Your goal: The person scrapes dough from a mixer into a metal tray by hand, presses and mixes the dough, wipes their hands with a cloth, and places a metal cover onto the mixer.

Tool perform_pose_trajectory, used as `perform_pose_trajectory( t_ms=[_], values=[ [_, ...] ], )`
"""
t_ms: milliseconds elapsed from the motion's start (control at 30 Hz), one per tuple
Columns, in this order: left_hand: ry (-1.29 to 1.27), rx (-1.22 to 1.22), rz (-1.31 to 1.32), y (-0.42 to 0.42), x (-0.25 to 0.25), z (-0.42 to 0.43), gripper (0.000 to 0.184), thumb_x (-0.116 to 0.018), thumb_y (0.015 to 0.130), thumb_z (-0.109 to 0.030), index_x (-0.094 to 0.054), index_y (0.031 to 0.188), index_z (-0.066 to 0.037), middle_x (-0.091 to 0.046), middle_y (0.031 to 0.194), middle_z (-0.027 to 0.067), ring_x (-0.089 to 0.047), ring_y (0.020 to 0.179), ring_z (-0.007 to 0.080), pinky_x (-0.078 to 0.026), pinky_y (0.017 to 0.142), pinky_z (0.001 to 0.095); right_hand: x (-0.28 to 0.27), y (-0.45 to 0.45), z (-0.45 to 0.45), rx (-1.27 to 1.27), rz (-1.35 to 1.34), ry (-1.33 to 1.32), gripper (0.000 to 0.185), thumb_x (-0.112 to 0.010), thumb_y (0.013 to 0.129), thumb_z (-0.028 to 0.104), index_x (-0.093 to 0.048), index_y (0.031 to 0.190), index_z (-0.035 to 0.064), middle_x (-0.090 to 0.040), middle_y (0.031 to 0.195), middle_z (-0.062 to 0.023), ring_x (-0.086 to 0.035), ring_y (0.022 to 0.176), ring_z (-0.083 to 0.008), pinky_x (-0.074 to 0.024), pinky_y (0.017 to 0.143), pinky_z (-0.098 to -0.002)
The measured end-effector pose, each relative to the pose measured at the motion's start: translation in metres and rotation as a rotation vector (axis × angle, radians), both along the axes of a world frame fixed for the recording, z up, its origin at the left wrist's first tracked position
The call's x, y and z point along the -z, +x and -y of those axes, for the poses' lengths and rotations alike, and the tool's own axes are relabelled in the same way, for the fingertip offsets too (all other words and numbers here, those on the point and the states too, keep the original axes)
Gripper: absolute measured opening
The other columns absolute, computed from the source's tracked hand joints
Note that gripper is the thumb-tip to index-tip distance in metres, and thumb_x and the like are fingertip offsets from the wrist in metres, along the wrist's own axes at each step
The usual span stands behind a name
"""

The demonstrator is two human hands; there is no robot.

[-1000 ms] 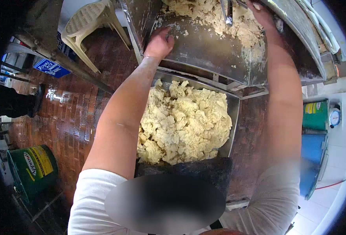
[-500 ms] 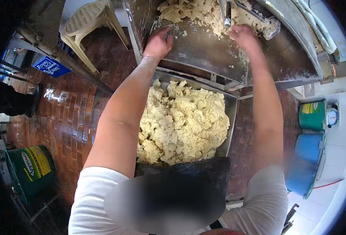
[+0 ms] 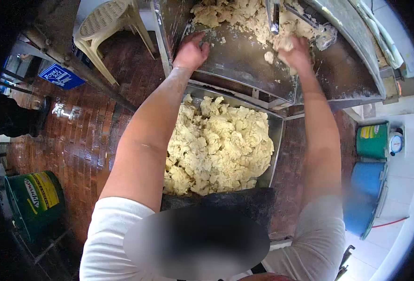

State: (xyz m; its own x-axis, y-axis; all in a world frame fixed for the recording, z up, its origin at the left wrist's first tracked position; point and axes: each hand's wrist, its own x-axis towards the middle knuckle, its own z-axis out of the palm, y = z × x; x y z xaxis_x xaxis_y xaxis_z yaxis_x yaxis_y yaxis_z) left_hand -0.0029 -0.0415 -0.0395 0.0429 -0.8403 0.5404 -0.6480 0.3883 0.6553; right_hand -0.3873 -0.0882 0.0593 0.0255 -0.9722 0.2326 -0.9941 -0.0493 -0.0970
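One right hand (image 3: 298, 54) at the dough (image 3: 237, 15), one left hand (image 3: 191, 52) near the wall

On my feed, the right fingers curl inward against the near edge of the dough; blur keeps me from telling whether they grip a piece. The left fingers are loosely bent, the thumb standing apart, with nothing visible between them, beside the left wall of the metal trough (image 3: 244, 60). The dough lies ragged along the trough's far side, a metal bar (image 3: 274, 21) above it and a loose scrap (image 3: 269, 57) just beside the right fingers. Nearer me, below the trough, a lumpy dough heap (image 3: 223, 145) fills most of a metal tray (image 3: 275, 129). Farther out, I see a plastic stool (image 3: 105, 19) on the left and a blue bin (image 3: 364, 180) on the right.
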Motion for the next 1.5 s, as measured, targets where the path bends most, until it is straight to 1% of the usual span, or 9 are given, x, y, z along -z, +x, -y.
perform_pose_trajectory(
  t_ms=[267,467,567,700,833,967,1033,1333,1500],
  values=[
    [0.032,-0.001,-0.014,0.0,-0.011,-0.008,0.052,-0.06,0.095,-0.036,-0.061,0.141,-0.011,-0.065,0.131,0.0263,-0.062,0.122,0.0431,-0.05,0.106,0.0469,0.008,-0.005,0.025,-0.046,0.355,0.061,0.104,-0.073,0.083,0.067,-0.027,0.162,0.0171,-0.024,0.168,-0.0196,-0.022,0.155,-0.0407,-0.0232,0.127,-0.0514],
    [-0.047,-0.019,0.022,0.002,0.004,0.007,0.051,-0.063,0.093,-0.036,-0.065,0.136,-0.009,-0.065,0.131,0.0255,-0.063,0.121,0.0418,-0.051,0.105,0.0465,-0.001,-0.001,-0.031,-0.007,0.287,0.268,0.077,-0.081,0.083,0.042,-0.048,0.149,0.0201,-0.06,0.14,-0.022,-0.06,0.127,-0.0366,-0.0494,0.107,-0.0431],
    [-0.116,-0.057,0.092,0.004,0.019,0.012,0.049,-0.065,0.091,-0.034,-0.066,0.134,-0.009,-0.065,0.131,0.0244,-0.062,0.122,0.0421,-0.05,0.107,0.0472,-0.003,0.013,-0.1,-0.08,0.262,0.282,0.073,-0.083,0.082,0.029,-0.051,0.146,0.0202,-0.062,0.136,-0.0197,-0.061,0.125,-0.0343,-0.0498,0.108,-0.0416],
    [0.157,-0.004,0.143,0.008,-0.013,-0.01,0.055,-0.059,0.099,-0.032,-0.056,0.142,0.001,-0.07,0.086,0.028,-0.067,0.067,0.0362,-0.054,0.065,0.0461,-0.047,0.077,-0.208,-0.101,0.232,0.427,0.085,-0.088,0.074,0.008,-0.049,0.148,0.0206,-0.052,0.148,-0.0156,-0.054,0.133,-0.0322,-0.0402,0.121,-0.0459],
    [0.191,0.012,0.078,0.003,-0.02,-0.017,0.052,-0.057,0.099,-0.028,-0.058,0.14,0.003,-0.062,0.064,0.0257,-0.06,0.057,0.038,-0.05,0.062,0.0487,0.052,0.089,-0.215,-0.485,0.106,0.498,0.106,-0.088,0.071,0.003,-0.034,0.16,0.0243,-0.036,0.163,-0.013,-0.03,0.152,-0.0343,-0.0249,0.129,-0.0511],
    [0.359,0.045,0.122,0.006,-0.018,-0.009,0.061,-0.062,0.098,-0.031,-0.049,0.15,-0.001,-0.071,0.097,0.0272,-0.068,0.071,0.037,-0.055,0.065,0.0451,0.163,0.108,-0.206,-0.288,0.023,0.852,0.08,-0.068,0.098,0.03,-0.025,0.165,0.0256,-0.012,0.173,-0.0107,-0.011,0.159,-0.0323,-0.0155,0.13,-0.0507],
    [-0.075,-0.012,0.067,0.003,0.005,0.006,0.049,-0.064,0.092,-0.033,-0.066,0.134,-0.008,-0.065,0.132,0.0239,-0.062,0.122,0.0427,-0.049,0.108,0.0474,0.23,0.106,-0.211,-0.208,-0.035,0.846,0.067,-0.05,0.106,0.045,-0.026,0.164,0.0227,-0.012,0.173,-0.0121,-0.013,0.159,-0.0341,-0.0143,0.13,-0.0498],
    [-0.072,-0.021,0.045,0.001,0.0,0.002,0.047,-0.063,0.092,-0.031,-0.067,0.131,-0.006,-0.066,0.13,0.0238,-0.062,0.122,0.042,-0.049,0.108,0.0463,0.196,0.098,-0.224,-0.142,0.33,0.36,0.047,-0.049,0.107,0.034,-0.056,0.145,0.0068,-0.049,0.154,-0.0207,-0.046,0.142,-0.0348,-0.0382,0.12,-0.041],
    [-0.032,-0.009,0.041,0.004,-0.012,-0.005,0.047,-0.063,0.091,-0.03,-0.067,0.131,-0.004,-0.067,0.129,0.0243,-0.062,0.121,0.0416,-0.049,0.107,0.0459,0.292,0.078,-0.226,-0.306,-0.065,0.222,0.049,-0.052,0.105,0.028,-0.055,0.142,-0.0047,-0.062,0.139,-0.0205,-0.058,0.128,-0.0372,-0.0491,0.109,-0.0426]
  ],
)
